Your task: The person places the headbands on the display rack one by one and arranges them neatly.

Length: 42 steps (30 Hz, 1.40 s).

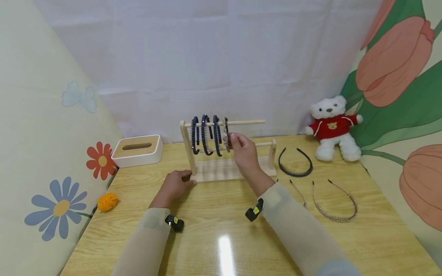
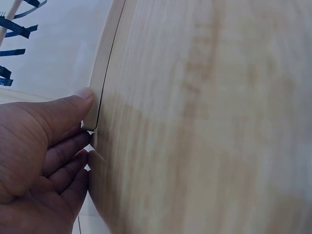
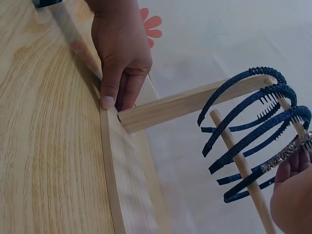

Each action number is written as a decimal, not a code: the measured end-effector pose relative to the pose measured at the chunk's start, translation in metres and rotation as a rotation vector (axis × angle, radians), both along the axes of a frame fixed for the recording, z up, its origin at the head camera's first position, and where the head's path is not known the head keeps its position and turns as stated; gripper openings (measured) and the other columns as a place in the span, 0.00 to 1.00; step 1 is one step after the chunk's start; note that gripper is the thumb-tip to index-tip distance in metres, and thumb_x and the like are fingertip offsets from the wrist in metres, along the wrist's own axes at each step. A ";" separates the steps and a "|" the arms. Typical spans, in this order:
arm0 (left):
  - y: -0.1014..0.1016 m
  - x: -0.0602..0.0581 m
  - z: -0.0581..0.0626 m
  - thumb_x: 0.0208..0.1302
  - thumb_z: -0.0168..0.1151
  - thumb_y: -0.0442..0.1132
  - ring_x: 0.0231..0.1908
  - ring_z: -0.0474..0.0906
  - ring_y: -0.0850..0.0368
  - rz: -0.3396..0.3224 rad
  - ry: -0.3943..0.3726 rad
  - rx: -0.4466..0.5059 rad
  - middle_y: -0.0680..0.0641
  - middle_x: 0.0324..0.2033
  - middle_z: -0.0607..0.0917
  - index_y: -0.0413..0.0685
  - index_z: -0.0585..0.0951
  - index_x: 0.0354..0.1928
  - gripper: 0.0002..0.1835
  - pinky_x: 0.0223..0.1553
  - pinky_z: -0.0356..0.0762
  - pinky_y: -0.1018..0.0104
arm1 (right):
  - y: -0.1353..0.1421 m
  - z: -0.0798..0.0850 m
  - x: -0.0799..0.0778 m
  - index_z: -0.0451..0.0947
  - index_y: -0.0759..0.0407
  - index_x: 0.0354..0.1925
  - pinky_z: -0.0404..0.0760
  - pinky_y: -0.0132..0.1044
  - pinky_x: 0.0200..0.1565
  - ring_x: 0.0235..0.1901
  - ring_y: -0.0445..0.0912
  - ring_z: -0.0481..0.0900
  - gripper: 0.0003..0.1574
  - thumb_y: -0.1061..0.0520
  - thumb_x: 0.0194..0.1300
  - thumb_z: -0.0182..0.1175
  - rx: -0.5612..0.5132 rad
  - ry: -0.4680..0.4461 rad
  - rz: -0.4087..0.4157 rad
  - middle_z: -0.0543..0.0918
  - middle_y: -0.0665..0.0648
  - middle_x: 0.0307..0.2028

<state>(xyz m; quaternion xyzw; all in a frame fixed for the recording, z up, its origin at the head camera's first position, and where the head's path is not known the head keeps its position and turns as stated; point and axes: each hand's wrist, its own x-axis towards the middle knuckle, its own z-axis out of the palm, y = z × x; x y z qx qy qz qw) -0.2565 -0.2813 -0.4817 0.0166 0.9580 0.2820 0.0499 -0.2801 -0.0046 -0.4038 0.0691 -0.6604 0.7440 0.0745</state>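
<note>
A wooden headband rack (image 1: pixel 215 171) stands on the table, with an upper rod and a lower rod. Several dark blue headbands (image 3: pixel 248 141) with comb teeth hang over the upper rod toward its left post. Beside them on that rod is a beaded headband (image 1: pixel 226 132), which my right hand (image 1: pixel 246 155) pinches by its near side. My left hand (image 1: pixel 174 188) holds the front left corner of the rack's base; in the left wrist view its thumb (image 2: pixel 80 100) lies along the base's edge, and the other fingers are curled beside the corner.
Right of the rack lie a black headband (image 1: pixel 297 174), a beaded headband (image 1: pixel 340 219) and a thin one partly behind the right sleeve. A white teddy bear (image 1: pixel 331 130) sits at the back right. Left are a tissue box (image 1: pixel 157 151) and an orange yarn ball (image 1: pixel 108 201).
</note>
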 end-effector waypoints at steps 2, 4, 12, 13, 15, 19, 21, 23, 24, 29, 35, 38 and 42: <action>0.000 -0.001 -0.001 0.77 0.71 0.43 0.75 0.73 0.34 -0.001 -0.001 0.005 0.34 0.73 0.79 0.43 0.79 0.75 0.29 0.76 0.71 0.36 | 0.006 -0.001 0.001 0.85 0.62 0.63 0.87 0.47 0.63 0.53 0.52 0.89 0.22 0.49 0.87 0.56 0.025 0.016 -0.003 0.91 0.63 0.56; 0.000 -0.001 -0.003 0.76 0.71 0.43 0.75 0.73 0.33 -0.002 0.000 0.002 0.35 0.73 0.79 0.43 0.79 0.74 0.29 0.76 0.71 0.36 | 0.014 -0.003 0.002 0.85 0.61 0.64 0.86 0.46 0.64 0.54 0.52 0.89 0.23 0.48 0.87 0.57 0.054 0.032 -0.003 0.91 0.62 0.56; -0.004 -0.001 -0.005 0.76 0.71 0.44 0.74 0.74 0.32 -0.012 0.010 0.009 0.34 0.72 0.80 0.44 0.80 0.74 0.29 0.75 0.72 0.35 | 0.067 -0.006 0.018 0.83 0.59 0.66 0.86 0.52 0.65 0.56 0.54 0.88 0.22 0.48 0.85 0.60 0.258 0.056 0.075 0.91 0.61 0.56; -0.005 -0.001 -0.004 0.76 0.71 0.44 0.74 0.74 0.32 -0.010 0.013 0.014 0.34 0.71 0.80 0.43 0.80 0.74 0.29 0.75 0.72 0.35 | 0.074 -0.006 0.020 0.83 0.58 0.67 0.85 0.53 0.65 0.56 0.54 0.88 0.23 0.48 0.85 0.59 0.301 0.049 0.107 0.91 0.60 0.56; -0.006 0.000 -0.003 0.76 0.71 0.44 0.73 0.75 0.33 -0.003 0.016 0.020 0.34 0.71 0.81 0.44 0.80 0.74 0.29 0.75 0.72 0.35 | 0.089 -0.009 0.025 0.83 0.57 0.67 0.85 0.55 0.64 0.57 0.54 0.87 0.24 0.46 0.85 0.60 0.389 0.041 0.171 0.90 0.60 0.57; -0.006 0.001 -0.003 0.76 0.71 0.44 0.74 0.74 0.33 0.007 -0.006 0.022 0.33 0.72 0.80 0.44 0.79 0.75 0.29 0.75 0.71 0.34 | 0.122 -0.019 0.040 0.84 0.54 0.65 0.86 0.58 0.61 0.58 0.53 0.87 0.23 0.45 0.83 0.63 0.613 0.063 0.264 0.90 0.56 0.57; -0.005 0.001 -0.003 0.77 0.70 0.43 0.75 0.73 0.33 0.011 -0.018 0.022 0.33 0.73 0.79 0.44 0.79 0.75 0.29 0.76 0.70 0.34 | 0.139 -0.024 0.050 0.86 0.54 0.63 0.85 0.60 0.61 0.58 0.54 0.86 0.21 0.46 0.80 0.67 0.718 0.088 0.288 0.91 0.55 0.56; -0.004 0.000 -0.003 0.77 0.71 0.43 0.75 0.72 0.32 0.009 -0.022 0.018 0.34 0.73 0.79 0.45 0.79 0.75 0.29 0.77 0.69 0.34 | 0.156 -0.029 0.059 0.88 0.53 0.59 0.85 0.62 0.60 0.58 0.55 0.86 0.18 0.47 0.77 0.70 0.824 0.121 0.293 0.91 0.54 0.54; -0.003 0.000 -0.003 0.77 0.71 0.44 0.76 0.72 0.32 0.009 -0.022 0.018 0.34 0.73 0.79 0.45 0.79 0.75 0.29 0.77 0.68 0.34 | 0.163 -0.031 0.063 0.89 0.52 0.57 0.85 0.62 0.60 0.58 0.55 0.86 0.17 0.47 0.76 0.71 0.868 0.135 0.294 0.91 0.53 0.53; -0.002 -0.002 -0.002 0.77 0.71 0.45 0.77 0.69 0.31 0.008 -0.017 0.019 0.34 0.75 0.77 0.47 0.79 0.75 0.29 0.78 0.66 0.34 | 0.196 -0.039 0.077 0.90 0.53 0.48 0.85 0.62 0.59 0.57 0.58 0.88 0.13 0.51 0.68 0.78 0.986 0.179 0.304 0.92 0.51 0.49; -0.003 -0.001 0.000 0.77 0.70 0.44 0.76 0.70 0.30 -0.005 0.000 0.013 0.34 0.74 0.78 0.45 0.79 0.75 0.29 0.78 0.67 0.34 | 0.216 -0.044 0.092 0.91 0.48 0.49 0.82 0.62 0.66 0.64 0.59 0.84 0.14 0.50 0.66 0.80 1.017 0.032 0.401 0.90 0.51 0.56; -0.003 -0.001 -0.001 0.77 0.71 0.44 0.76 0.71 0.31 -0.007 0.007 0.006 0.34 0.73 0.78 0.45 0.80 0.74 0.28 0.78 0.67 0.34 | 0.222 -0.050 0.093 0.91 0.47 0.48 0.85 0.56 0.62 0.60 0.55 0.86 0.15 0.50 0.64 0.81 1.066 0.076 0.471 0.90 0.50 0.55; -0.002 -0.001 -0.003 0.77 0.71 0.44 0.76 0.71 0.31 -0.007 0.008 0.003 0.34 0.73 0.78 0.44 0.80 0.74 0.28 0.78 0.67 0.34 | 0.226 -0.058 0.092 0.92 0.47 0.47 0.86 0.49 0.59 0.55 0.48 0.86 0.17 0.50 0.61 0.83 1.139 0.189 0.566 0.90 0.46 0.51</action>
